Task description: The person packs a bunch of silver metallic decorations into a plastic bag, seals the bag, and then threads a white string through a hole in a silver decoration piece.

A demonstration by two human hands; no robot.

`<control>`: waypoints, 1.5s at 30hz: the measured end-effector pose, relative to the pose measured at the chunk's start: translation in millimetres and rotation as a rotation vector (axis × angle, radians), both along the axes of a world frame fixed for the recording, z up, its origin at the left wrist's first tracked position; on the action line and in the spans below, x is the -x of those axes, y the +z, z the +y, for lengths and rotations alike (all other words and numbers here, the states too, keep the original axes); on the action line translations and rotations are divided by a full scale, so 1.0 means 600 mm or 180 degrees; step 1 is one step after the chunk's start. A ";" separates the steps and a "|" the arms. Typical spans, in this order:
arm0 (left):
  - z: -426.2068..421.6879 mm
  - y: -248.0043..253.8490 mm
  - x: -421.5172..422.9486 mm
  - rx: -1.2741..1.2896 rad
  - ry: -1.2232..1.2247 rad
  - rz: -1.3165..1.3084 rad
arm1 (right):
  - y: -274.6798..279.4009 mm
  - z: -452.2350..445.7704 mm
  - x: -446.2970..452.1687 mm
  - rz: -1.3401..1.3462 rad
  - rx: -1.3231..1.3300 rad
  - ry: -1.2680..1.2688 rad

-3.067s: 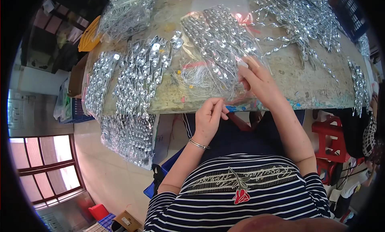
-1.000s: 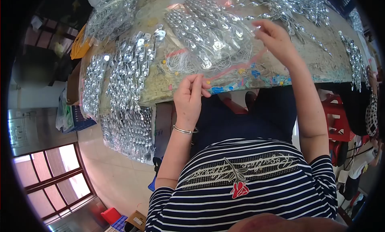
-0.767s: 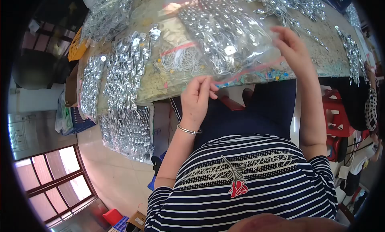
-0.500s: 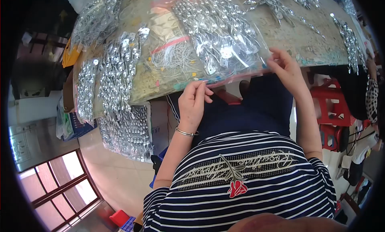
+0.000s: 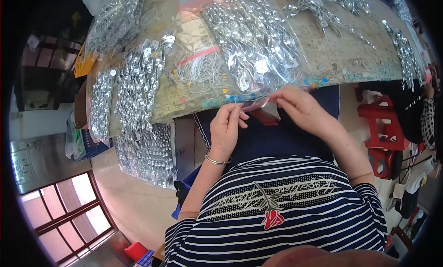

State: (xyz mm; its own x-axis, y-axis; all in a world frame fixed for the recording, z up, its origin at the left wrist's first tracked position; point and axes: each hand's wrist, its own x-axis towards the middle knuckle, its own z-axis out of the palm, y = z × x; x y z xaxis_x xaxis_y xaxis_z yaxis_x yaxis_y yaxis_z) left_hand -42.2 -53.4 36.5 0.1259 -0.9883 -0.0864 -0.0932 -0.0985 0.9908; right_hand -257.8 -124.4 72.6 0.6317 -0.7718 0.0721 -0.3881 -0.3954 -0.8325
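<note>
A clear plastic bag [image 5: 299, 57] lies on the table, filled with shiny silver twisted strips [image 5: 251, 41]. Its near edge, with a pinkish band, hangs over the table's front edge. At the left end of this edge my left hand [image 5: 226, 126] is closed, pinching the plastic between thumb and fingers. My right hand [image 5: 299, 108] pinches the same edge a short way to the right, fingers bent and thumb underneath. Left of the filled bag lies a bundle of thin white strings [image 5: 201, 69], beside another bag with a red band [image 5: 199, 55].
More silver twisted strips [image 5: 143, 80] hang over the table edge on the left, and others [image 5: 404, 50] on the right. The worn table [image 5: 341, 55] has paint-stained edges. Red stools [image 5: 380, 119] stand at the right, near another person's checkered sleeve [image 5: 428, 115].
My right hand has moved left along the bag's edge, from its right corner towards my left hand. My left hand has stayed nearly in place, still pinching.
</note>
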 end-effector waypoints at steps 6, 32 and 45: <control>0.001 -0.002 0.003 -0.0036 -0.0030 0.0074 | 0.004 -0.009 -0.059 -0.0067 0.0232 0.0270; 0.007 -0.015 -0.012 -0.0049 -0.0122 0.0213 | 0.008 -0.021 -0.076 -0.0396 0.0114 0.0037; -0.001 -0.009 -0.017 0.0269 0.0144 0.0141 | 0.004 -0.036 -0.032 0.0032 0.0808 -0.0705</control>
State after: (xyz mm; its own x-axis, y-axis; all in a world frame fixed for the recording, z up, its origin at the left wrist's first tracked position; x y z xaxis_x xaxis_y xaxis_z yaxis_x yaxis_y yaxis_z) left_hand -32.3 -54.1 31.3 0.1686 -0.9856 -0.0094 -0.0465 -0.0175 0.9988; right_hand -238.4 -145.9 75.3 0.4524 -0.8486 0.2742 -0.4955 -0.4948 -0.7139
